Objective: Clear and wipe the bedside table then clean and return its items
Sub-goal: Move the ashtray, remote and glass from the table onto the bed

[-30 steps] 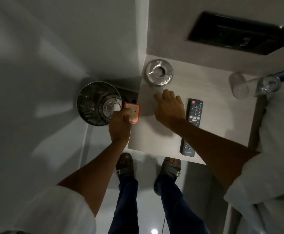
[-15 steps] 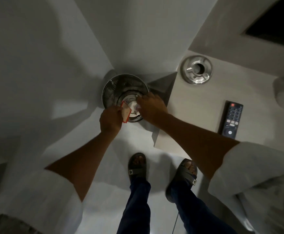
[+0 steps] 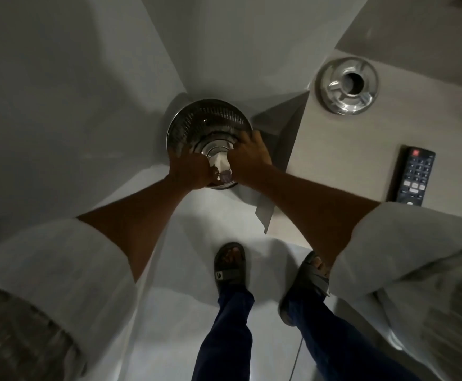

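Dim grey floor (image 3: pixel 202 270) and wall fill most of the frame, with the bin (image 3: pixel 208 125) at centre and the table (image 3: pixel 334 149) running off the upper right. A second ago our left hand (image 3: pixel 190 171) pinched a small red-edged packet at the table's left edge while our right hand (image 3: pixel 249 158) lay on the top; now both hands are over the bin's mouth and the packet is no longer in view. White scraps (image 3: pixel 221 166) show deep in the bin between the hands. We judge the litter is being dropped, so clearing is under way and wiping not yet begun.

Both hands look curled with fingers drawn in; whether either one holds anything we cannot tell.

On the table remain the ashtray (image 3: pixel 348 85) near its far left corner, top right of frame, and the remote (image 3: pixel 412 174) at right, well apart from each other. The table's left edge runs just beside the bin, close to our right wrist, so withdrawing to the right is tight. Centre and lower left of the frame show bare floor; our feet (image 3: pixel 230 266) stand below the bin.
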A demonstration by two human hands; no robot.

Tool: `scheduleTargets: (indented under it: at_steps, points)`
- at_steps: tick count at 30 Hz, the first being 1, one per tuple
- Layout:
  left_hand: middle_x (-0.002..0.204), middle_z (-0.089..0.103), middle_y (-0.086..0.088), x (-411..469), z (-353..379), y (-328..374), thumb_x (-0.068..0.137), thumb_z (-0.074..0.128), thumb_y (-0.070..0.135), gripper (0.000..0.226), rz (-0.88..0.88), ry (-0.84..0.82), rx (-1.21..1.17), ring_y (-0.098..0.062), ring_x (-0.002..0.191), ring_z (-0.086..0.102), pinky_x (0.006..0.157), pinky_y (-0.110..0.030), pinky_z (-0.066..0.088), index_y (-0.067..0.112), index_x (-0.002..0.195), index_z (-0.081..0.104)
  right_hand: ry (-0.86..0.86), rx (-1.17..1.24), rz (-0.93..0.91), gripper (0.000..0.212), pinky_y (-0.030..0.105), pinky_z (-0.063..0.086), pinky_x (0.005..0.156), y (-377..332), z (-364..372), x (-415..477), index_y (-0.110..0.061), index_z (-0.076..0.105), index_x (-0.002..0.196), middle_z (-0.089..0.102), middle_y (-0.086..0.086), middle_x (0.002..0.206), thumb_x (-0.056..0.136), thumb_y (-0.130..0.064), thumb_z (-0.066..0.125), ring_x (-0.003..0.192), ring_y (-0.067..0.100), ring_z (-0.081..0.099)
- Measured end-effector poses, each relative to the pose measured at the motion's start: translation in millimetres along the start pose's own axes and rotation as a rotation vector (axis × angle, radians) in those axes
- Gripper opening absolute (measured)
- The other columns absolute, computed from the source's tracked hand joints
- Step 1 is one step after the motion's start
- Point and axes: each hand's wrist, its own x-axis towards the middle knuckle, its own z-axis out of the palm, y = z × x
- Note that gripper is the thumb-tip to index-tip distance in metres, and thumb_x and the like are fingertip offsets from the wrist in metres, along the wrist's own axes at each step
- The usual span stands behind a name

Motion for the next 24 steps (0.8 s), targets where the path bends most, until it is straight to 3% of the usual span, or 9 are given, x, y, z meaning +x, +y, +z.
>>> scheduleTargets:
  at_steps: [7, 11, 15, 17, 20, 24]
  points:
    - [0.139, 0.052, -0.014, -40.8, -34.6, 12.8, 0.097, 0.043, 0.035, 0.039, 0.073, 0.195, -0.080, -0.034, 0.135, 0.038, 0.114, -0.055, 0.019, 0.014, 0.123, 0.063, 0.090, 0.146, 0.098, 0.033, 0.041, 0.029, 0.098, 11.9, -28.3, -43.8, -0.023, 0.066, 0.116, 0.063, 0.002, 0.124, 0.088, -0.037, 0.057, 0.123, 0.026, 0.041]
    - [0.130, 0.062, -0.006, -54.5, -44.8, 19.7, 0.079, 0.018, 0.054, 0.068, 0.281, 0.296, 0.007, -0.031, 0.130, 0.047, 0.110, -0.053, 0.030, 0.022, 0.118, 0.064, 0.124, 0.232, 0.169, 0.028, 0.041, 0.032, 0.093, 27.5, -49.5, -84.3, -0.018, 0.066, 0.112, 0.063, 0.004, 0.119, 0.089, -0.026, 0.052, 0.118, 0.028, 0.043]
    - [0.124, 0.067, -0.012, -84.3, -83.4, 54.4, 0.083, 0.048, 0.030, 0.041, 0.384, 0.421, -0.018, -0.034, 0.119, 0.058, 0.097, -0.048, 0.047, 0.014, 0.116, 0.068, 0.141, 0.359, 0.338, 0.031, 0.042, 0.035, 0.092, 53.3, -59.9, -123.9, -0.012, 0.060, 0.115, 0.062, 0.010, 0.118, 0.087, -0.017, 0.049, 0.114, 0.030, 0.045]
    - [0.131, 0.062, -0.015, -93.1, -95.2, 72.4, 0.084, 0.057, 0.021, 0.042, 0.435, 0.461, -0.069, -0.036, 0.123, 0.055, 0.099, -0.049, 0.044, 0.012, 0.124, 0.063, 0.122, 0.426, 0.435, 0.040, 0.042, 0.036, 0.092, 68.7, -57.0, -144.9, -0.011, 0.056, 0.121, 0.061, 0.011, 0.120, 0.082, -0.014, 0.050, 0.114, 0.030, 0.045]
    - [0.134, 0.060, -0.016, -96.5, -104.5, 97.4, 0.077, 0.054, 0.019, 0.049, 0.540, 0.475, -0.056, -0.038, 0.123, 0.055, 0.098, -0.051, 0.043, 0.011, 0.124, 0.063, 0.098, 0.516, 0.608, 0.049, 0.043, 0.036, 0.094, 89.5, -44.3, -181.0, -0.011, 0.052, 0.129, 0.060, 0.011, 0.124, 0.080, -0.012, 0.052, 0.118, 0.030, 0.045]
    - [0.153, 0.041, -0.008, -99.1, -108.1, 138.5, 0.088, 0.050, 0.018, 0.051, 0.679, 0.363, 0.098, -0.029, 0.142, 0.033, 0.112, -0.045, 0.029, 0.017, 0.140, 0.049, 0.096, 0.639, 0.814, 0.050, 0.044, 0.040, 0.099, 104.1, -16.9, -232.6, -0.011, 0.049, 0.132, 0.057, 0.013, 0.131, 0.082, -0.009, 0.052, 0.125, 0.031, 0.043]
